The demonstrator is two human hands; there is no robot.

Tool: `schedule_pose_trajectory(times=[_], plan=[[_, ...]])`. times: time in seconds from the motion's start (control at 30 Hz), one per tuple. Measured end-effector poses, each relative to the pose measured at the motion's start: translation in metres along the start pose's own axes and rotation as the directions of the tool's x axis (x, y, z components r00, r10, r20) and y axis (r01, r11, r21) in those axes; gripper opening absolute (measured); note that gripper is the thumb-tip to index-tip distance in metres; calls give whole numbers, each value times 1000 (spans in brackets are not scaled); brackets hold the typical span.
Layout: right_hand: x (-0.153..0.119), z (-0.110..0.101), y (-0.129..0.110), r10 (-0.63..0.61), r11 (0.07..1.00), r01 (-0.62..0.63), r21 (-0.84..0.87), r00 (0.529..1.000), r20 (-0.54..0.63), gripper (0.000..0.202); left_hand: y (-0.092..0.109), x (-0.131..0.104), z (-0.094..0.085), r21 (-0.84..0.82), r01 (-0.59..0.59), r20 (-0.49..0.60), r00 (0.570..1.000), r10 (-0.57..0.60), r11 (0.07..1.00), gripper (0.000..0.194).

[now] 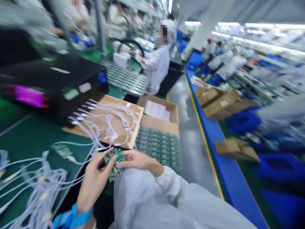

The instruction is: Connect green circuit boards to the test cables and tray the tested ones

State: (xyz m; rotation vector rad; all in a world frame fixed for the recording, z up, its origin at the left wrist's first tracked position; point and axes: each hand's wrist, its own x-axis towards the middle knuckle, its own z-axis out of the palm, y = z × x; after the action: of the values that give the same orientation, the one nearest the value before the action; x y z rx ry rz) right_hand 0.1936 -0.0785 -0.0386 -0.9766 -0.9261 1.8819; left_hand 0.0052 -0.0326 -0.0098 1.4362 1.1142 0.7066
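Green circuit boards point(116, 162) sit between my two hands, just above my lap at the table's edge. My left hand point(97, 173), with a blue band at the wrist, grips them from the left, thumb across the top. From the right, my right hand point(137, 159) pinches the same boards between thumb and fingers. How many boards are held I cannot tell. Close by on the right is a tray of circuit boards point(158, 144) in rows. Another circuit board point(62, 150), joined to a white cable, lies on the green mat to the left.
White cables point(43, 190) lie bundled at the left, and more cross a wooden board point(119, 124). Behind stands a black machine point(54, 82) with a lit purple display. A cardboard box point(158, 111) holds white pieces. A co-worker point(157, 63) in white sits farther along the bench.
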Motion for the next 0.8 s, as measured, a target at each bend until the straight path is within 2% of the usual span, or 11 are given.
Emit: schedule_pose_trajectory(times=[0.07,0.13,0.2,0.27,0.37,0.43,0.47,0.53,0.6,0.7,0.8], plan=[[-16,-6,39,66,984,-52,169,994,-82,56,-18,-8,8,84,71,132,988,-81,994,56],[-32,-10,73,143,944,-95,316,981,-132,55,-38,-14,18,201,75,227,966,-121,977,57],[-45,-14,97,207,903,-136,408,969,-134,57,-59,-20,27,334,46,251,958,-136,941,59],[-55,-22,113,244,883,-174,436,963,-111,58,-79,-24,33,412,20,264,954,-140,911,61],[-65,-47,125,267,884,-211,417,960,-79,55,-97,-27,35,384,64,343,916,-207,921,60],[-69,-70,130,275,876,-186,446,950,-146,49,-97,-26,33,337,160,326,905,-274,928,63],[-70,-84,131,289,858,-144,493,929,-231,47,-94,-25,31,318,217,289,905,-312,923,65],[-65,-115,130,344,796,8,605,816,-464,41,-83,-22,27,291,334,189,898,-396,896,72],[-52,-151,127,408,749,189,635,624,-667,28,-71,-18,24,271,449,92,869,-487,852,80],[-18,-210,116,420,746,335,575,434,-797,8,-58,-14,24,246,558,10,816,-578,793,92],[20,-264,104,433,730,442,522,291,-853,9,-56,-15,25,256,571,17,804,-594,780,91]])
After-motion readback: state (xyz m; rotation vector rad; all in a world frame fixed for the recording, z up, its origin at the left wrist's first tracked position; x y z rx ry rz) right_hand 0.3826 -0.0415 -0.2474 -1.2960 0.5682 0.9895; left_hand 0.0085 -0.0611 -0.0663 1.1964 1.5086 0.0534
